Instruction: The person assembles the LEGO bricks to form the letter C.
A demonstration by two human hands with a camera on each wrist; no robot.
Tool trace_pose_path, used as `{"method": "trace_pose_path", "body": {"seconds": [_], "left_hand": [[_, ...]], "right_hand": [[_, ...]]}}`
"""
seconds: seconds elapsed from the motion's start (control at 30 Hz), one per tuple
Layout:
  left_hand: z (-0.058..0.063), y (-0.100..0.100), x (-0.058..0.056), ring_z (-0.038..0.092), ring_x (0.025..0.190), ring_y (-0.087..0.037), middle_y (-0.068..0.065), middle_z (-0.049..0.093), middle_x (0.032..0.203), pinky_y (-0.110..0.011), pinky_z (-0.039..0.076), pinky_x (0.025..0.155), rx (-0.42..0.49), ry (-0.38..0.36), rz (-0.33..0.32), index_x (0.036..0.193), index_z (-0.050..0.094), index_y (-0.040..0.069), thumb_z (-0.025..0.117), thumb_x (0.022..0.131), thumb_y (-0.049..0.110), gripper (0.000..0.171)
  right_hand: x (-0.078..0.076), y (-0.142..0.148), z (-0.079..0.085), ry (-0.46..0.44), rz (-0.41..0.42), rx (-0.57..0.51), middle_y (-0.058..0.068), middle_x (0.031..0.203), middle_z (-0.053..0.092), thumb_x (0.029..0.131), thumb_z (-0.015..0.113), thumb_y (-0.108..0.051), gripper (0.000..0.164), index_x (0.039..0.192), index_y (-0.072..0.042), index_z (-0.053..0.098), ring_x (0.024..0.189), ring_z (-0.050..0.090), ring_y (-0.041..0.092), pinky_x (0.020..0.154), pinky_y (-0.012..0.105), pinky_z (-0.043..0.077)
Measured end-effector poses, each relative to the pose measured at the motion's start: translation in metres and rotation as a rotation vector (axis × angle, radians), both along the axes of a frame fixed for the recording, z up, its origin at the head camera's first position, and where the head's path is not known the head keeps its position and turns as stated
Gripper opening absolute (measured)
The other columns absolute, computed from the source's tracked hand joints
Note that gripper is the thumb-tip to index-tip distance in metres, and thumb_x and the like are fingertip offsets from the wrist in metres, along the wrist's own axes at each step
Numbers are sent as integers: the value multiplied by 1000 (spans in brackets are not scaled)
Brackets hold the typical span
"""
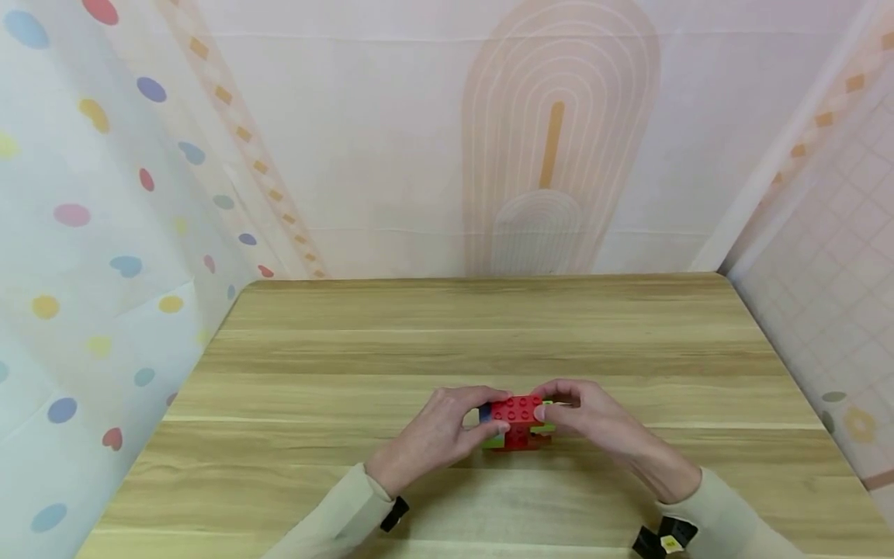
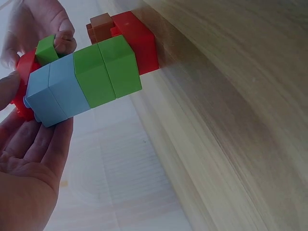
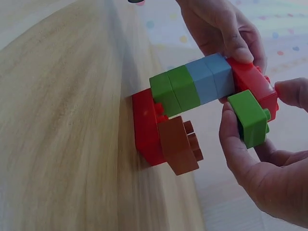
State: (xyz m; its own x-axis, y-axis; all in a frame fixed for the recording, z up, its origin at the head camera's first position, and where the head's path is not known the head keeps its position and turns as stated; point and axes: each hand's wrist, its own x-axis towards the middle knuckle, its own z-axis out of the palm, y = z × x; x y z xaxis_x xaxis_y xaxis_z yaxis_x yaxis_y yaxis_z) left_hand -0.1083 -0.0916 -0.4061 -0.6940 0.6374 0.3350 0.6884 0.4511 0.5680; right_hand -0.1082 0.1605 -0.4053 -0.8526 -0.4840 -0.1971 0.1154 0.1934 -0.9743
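A toy building-brick structure stands on the table between both hands. A red brick (image 3: pixel 144 127) at its foot carries stacked green bricks (image 3: pixel 173 91), blue bricks (image 3: pixel 210 76) above them, and a brown brick (image 3: pixel 179 146) on the other side. Across the top lies another red brick (image 1: pixel 517 408). My left hand (image 1: pixel 436 431) grips this upper red brick at its left end, thumb on the near side, fingers behind. At the right end, my right hand (image 1: pixel 594 419) holds a separate green brick (image 3: pixel 248 118) against the red one's underside, its thumb on the red brick. Whether their studs are joined I cannot tell.
The wooden table (image 1: pixel 314 349) extends around the structure. Patterned cloth (image 1: pixel 384 155) hangs behind it and at both sides. A black strap piece (image 1: pixel 394 514) shows at the left wrist, and black camera parts (image 1: pixel 663 537) at the right sleeve.
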Motion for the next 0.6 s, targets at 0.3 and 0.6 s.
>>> {"method": "trace_pose_path", "body": {"seconds": [0.3, 0.6], "left_hand": [[1, -1, -2, 61, 89, 0, 2, 70, 110, -29, 55, 73, 9, -56, 0, 123, 64, 11, 63, 95, 34, 36], [0, -4, 0, 59, 82, -2, 0, 66, 120, -29, 55, 73, 19, -165, 16, 131, 59, 12, 62, 94, 38, 46]], "right_hand": [[0, -1, 5, 60, 48, 8, 16, 113, 59, 96, 61, -22, 37, 120, 5, 55, 100, 58, 27, 83, 39, 54], [1, 2, -1, 281, 50, 150, 8, 123, 60, 99, 56, -31, 41, 129, -2, 54, 112, 57, 25, 93, 36, 50]]}}
